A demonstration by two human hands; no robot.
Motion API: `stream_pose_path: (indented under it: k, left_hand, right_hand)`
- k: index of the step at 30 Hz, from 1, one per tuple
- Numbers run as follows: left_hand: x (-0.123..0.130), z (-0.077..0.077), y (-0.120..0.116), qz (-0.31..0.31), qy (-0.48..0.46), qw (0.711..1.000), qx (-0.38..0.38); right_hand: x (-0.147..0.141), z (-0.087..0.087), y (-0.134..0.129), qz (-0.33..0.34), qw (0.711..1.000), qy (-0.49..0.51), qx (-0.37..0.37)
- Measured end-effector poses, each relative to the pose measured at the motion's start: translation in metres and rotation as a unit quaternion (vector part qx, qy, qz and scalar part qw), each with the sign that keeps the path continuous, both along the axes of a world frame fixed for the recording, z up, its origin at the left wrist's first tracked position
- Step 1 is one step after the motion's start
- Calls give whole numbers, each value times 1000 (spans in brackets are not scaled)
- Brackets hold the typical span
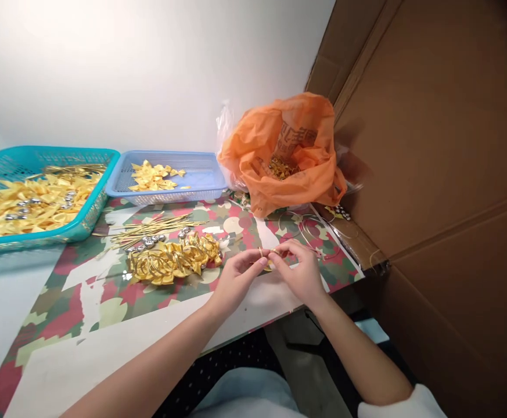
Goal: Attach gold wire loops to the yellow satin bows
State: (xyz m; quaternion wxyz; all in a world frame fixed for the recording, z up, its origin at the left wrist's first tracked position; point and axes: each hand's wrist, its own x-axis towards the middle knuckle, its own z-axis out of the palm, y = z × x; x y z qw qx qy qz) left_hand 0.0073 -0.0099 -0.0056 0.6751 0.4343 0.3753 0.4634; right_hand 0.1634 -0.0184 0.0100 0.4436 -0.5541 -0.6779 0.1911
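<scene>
My left hand (pixel 239 274) and my right hand (pixel 299 268) meet over the front of the table, thumbs and fingertips pinched together. Between them is a small gold wire loop (pixel 261 251), its ends hidden by my fingers. Left of my hands lies a pile of gold ribbon bows (pixel 170 260) with curled gold wire. Silver bells (pixel 151 240) sit along the back of that pile. Behind it, straight gold twist ties (pixel 157 229) are spread in a loose bundle.
A teal basket (pixel 83 223) of gold bows and bells stands at the left. Beside it, a blue basket (pixel 205 180) holds more bows. An orange plastic bag (pixel 257 188) with gold pieces stands behind my hands. A cardboard wall (pixel 445 133) closes the right side.
</scene>
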Motion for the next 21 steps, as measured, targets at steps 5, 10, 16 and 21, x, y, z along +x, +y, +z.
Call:
stream_pose_path:
  k: [5, 10, 16, 21]
  left_hand:
    - [-1, -10, 7, -17, -101, 991, -89]
    - [-6, -5, 11, -33, -128, 982, -137]
    - [-6, -4, 9, -60, -127, 983, -117]
    - [-7, -5, 9, -72, -143, 980, -115]
  right_hand:
    - [-13, 5, 0, 76, 990, -113, 42]
    - [13, 46, 37, 229, 962, -151, 0]
    - [40, 93, 154, -88, 982, -165, 2]
    - [26, 90, 205, -141, 976, -165, -13]
